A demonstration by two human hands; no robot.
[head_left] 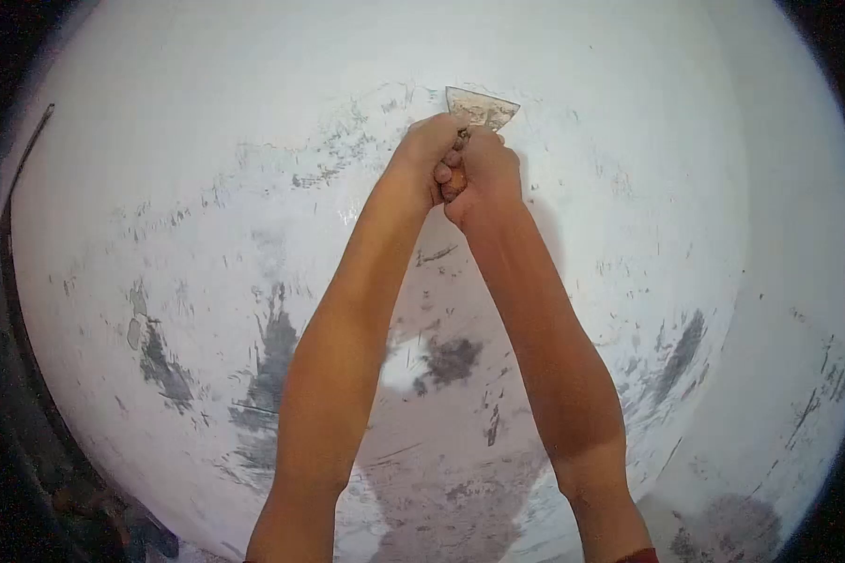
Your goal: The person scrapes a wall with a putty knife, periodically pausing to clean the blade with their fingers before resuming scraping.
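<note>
Both arms reach up the middle of the view to a scraper [482, 108] with a flared, stained metal blade. Its top edge lies against or very close to the white wall [253, 75]. My left hand [432, 150] is closed around the handle from the left. From the right, my right hand [490, 167] grips the same handle, the two hands pressed together. Between the palms a brownish end of the handle [454, 184] shows; the rest is hidden by fingers. Around the blade, the coating is chipped and scratched along a ragged line.
Dark grey bare patches [277, 347] mark the lower wall, with another dark patch [451, 361] between my forearms. At the right, a wall section [789, 366] meets at a corner line. A thin dark strip [30, 155] runs along the left edge. Dim clutter [113, 516] stands at lower left.
</note>
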